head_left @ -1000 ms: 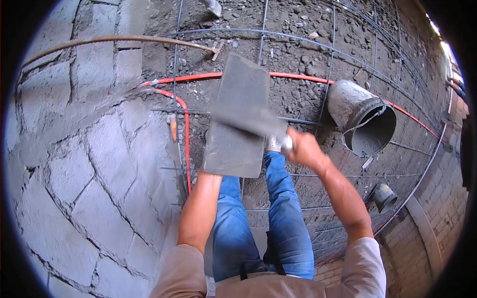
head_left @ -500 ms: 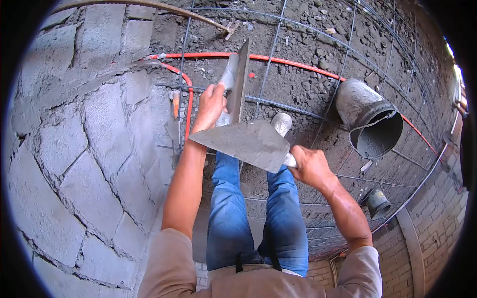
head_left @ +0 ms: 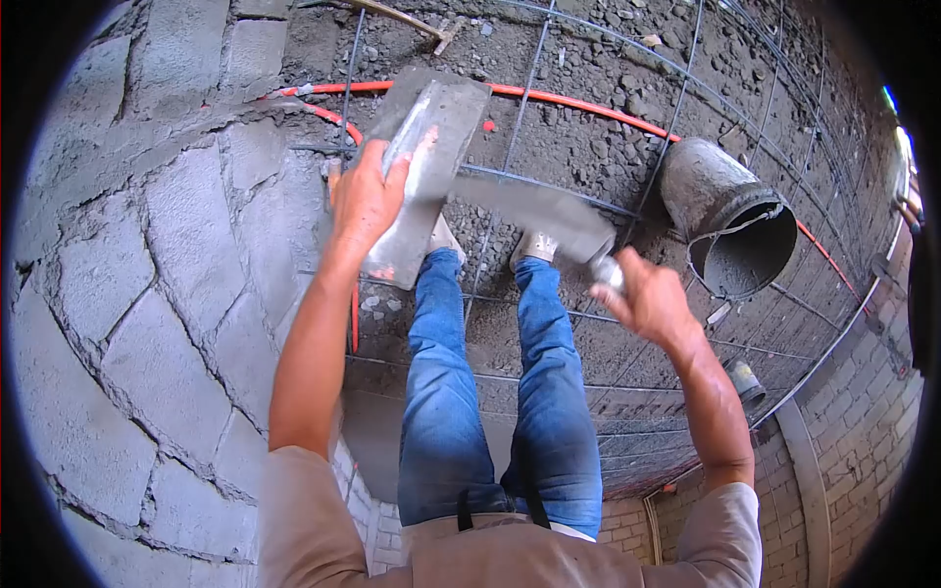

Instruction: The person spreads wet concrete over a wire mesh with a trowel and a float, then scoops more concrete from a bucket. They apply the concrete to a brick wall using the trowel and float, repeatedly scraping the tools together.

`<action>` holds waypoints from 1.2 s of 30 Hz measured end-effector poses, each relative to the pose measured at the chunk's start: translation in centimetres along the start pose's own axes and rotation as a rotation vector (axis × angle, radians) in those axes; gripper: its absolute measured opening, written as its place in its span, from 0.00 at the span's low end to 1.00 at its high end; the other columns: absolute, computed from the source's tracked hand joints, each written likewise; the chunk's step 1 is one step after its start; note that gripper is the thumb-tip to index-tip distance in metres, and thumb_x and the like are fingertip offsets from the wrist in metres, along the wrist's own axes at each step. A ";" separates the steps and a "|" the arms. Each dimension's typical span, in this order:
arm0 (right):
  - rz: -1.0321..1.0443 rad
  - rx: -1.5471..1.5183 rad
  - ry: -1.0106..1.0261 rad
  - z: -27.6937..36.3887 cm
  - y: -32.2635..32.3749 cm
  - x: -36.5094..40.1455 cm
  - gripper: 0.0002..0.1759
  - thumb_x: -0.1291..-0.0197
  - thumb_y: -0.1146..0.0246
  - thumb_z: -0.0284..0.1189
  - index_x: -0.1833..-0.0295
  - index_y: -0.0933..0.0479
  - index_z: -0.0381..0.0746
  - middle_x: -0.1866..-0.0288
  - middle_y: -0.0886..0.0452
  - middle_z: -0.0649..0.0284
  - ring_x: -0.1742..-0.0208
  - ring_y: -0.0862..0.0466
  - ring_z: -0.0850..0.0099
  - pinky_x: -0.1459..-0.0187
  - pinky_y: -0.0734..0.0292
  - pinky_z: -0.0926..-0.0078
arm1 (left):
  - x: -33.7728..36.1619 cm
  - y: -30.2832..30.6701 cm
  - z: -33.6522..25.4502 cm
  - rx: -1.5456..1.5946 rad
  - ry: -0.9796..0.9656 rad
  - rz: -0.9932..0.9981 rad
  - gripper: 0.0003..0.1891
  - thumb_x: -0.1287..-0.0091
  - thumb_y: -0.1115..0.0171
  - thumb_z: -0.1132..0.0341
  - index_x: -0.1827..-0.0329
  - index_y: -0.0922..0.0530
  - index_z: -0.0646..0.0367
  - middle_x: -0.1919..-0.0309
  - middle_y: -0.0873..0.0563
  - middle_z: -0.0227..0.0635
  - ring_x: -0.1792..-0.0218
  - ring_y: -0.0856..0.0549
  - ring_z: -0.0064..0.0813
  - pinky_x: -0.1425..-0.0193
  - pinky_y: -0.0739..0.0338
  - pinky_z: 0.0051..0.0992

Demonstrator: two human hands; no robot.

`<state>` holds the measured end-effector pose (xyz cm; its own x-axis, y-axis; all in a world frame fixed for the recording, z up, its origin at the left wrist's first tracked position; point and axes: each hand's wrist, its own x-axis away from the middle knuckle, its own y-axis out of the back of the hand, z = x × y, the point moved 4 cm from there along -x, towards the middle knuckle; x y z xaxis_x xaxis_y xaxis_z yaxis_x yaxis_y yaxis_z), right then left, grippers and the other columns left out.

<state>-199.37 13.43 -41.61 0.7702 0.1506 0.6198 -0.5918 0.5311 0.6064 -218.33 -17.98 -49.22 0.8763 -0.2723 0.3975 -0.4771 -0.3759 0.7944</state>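
Left hand [head_left: 368, 201] is closed around the handle of the float [head_left: 441, 118], fingers wrapped, board held tilted at chest height just beside the block wall [head_left: 147, 294]. Right hand [head_left: 652, 299] is fisted on the handle of the trowel [head_left: 539, 211]. The blade runs across toward the float's lower edge; it's blurred, so I can't tell if they touch. Can't see whether either tool carries mortar.

Risks from here:
- Float is steeply tilted, so any wet mix on it slides off onto the shoes [head_left: 537, 245] or the ground.
- Trowel grip is far out at the end of the handle. If the blade catches the float edge, it can twist out of the fist or knock the board.
- Footing is the worst one: both feet stand on rebar mesh [head_left: 627, 333] over loose rubble. A toe under a bar while the eyes are on the tools means a stumble into the wall.
- Orange conduit [head_left: 569, 101] lies across the mesh near the feet. It could be stepped on, kinked, or buried under dropped mix.
- Bucket [head_left: 730, 230] lies on its side to the right, mouth open, so it can roll or get kicked.
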 end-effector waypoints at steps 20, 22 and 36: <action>-0.091 -0.404 -0.201 -1.1 -1.0 -4.4 0.27 0.31 0.43 0.51 0.53 0.28 0.34 0.68 0.18 0.38 0.62 0.16 0.40 0.60 0.23 0.49 | 2.3 4.1 -2.2 -0.248 -0.358 0.168 0.18 0.33 0.36 0.60 0.43 0.24 0.55 0.61 0.13 0.46 0.61 0.13 0.49 0.59 0.20 0.41; -0.075 -0.396 -0.148 0.4 -0.5 -5.3 0.26 0.31 0.42 0.51 0.53 0.28 0.34 0.68 0.18 0.39 0.62 0.16 0.40 0.59 0.23 0.49 | 2.6 3.9 -2.8 -0.314 -0.505 0.178 0.19 0.34 0.35 0.58 0.43 0.24 0.54 0.63 0.14 0.42 0.63 0.14 0.45 0.59 0.20 0.40; 0.115 -0.109 -0.308 -0.6 -1.6 -10.4 0.33 0.31 0.46 0.56 0.46 0.28 0.33 0.62 0.15 0.40 0.57 0.15 0.43 0.52 0.22 0.48 | 2.6 2.8 -2.7 -0.409 -0.600 0.237 0.17 0.33 0.36 0.57 0.46 0.24 0.55 0.69 0.16 0.42 0.70 0.14 0.44 0.66 0.20 0.41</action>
<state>-206.30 11.56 -49.30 0.5820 -0.0349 0.8124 -0.6289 0.6140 0.4769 -217.20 -17.37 -44.74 0.5115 -0.7834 0.3532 -0.4827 0.0781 0.8723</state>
